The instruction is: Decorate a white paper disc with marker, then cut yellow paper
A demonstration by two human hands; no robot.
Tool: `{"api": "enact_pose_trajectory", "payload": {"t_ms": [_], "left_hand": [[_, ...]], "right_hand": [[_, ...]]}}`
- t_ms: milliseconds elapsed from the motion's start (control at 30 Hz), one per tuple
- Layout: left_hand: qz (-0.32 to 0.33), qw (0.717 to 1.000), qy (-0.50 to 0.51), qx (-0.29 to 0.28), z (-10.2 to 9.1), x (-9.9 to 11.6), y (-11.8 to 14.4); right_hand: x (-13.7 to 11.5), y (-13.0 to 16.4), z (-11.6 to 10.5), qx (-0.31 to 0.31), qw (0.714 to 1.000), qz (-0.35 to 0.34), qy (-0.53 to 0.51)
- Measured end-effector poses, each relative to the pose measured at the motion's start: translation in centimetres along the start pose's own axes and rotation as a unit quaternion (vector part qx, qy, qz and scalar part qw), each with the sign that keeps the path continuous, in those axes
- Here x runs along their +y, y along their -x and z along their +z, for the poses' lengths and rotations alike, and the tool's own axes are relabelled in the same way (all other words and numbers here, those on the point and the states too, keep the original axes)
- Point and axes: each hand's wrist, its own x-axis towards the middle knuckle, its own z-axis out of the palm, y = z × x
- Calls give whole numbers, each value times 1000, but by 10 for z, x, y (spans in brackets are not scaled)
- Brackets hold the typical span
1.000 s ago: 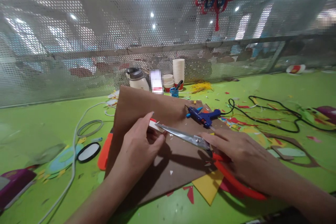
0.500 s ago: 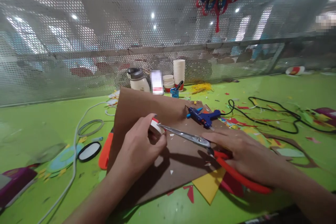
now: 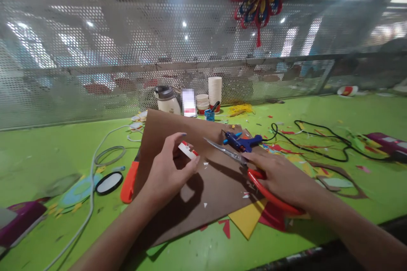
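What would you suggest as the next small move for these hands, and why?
I would probably open the scissors and bring them to the red-and-white piece: the left hand pinches it, the right hand grips the scissors by the red handles, and the blades point its way but look closed, with a gap between.

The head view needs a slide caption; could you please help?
Left hand pinches a red-and-white piece; right hand holds red-handled scissors above brown sheet.

Scissors (image 3: pixel 229 153) hang over the cardboard (image 3: pixel 219 188) at its three o'clock; the glue gun (image 3: pixel 241 143) lies at two, the cup stack (image 3: pixel 215 92) behind at twelve, the jug (image 3: pixel 168 104) at eleven.
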Motion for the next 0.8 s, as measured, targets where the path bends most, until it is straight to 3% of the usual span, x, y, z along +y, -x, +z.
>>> {"api": "enact_pose_trajectory", "payload": {"t_ms": [100,267,400,500,567,667,800], "left_hand": [[6,997,83,2,2,1,0],[18,992,124,-2,5,2,2],[30,995,97,-22,6,0,4],[78,997,16,-20,6,0,6],[117,992,-48,-11,6,1,7],[165,981,-100,10,8,1,9],[194,971,-133,33,11,2,11]], "right_hand": [[-2,-2,3,-50,998,1,23],[-10,-4,-3,-108,993,-40,38],[-14,-6,-16,-83,991,-86,58],[-24,-15,-30,18,993,-93,-68],[-35,-25,-37,58,975,-89,-193],[-53,-41,-40,26,947,-70,-314],[-66,-56,-29,-16,921,-28,-388]]}}
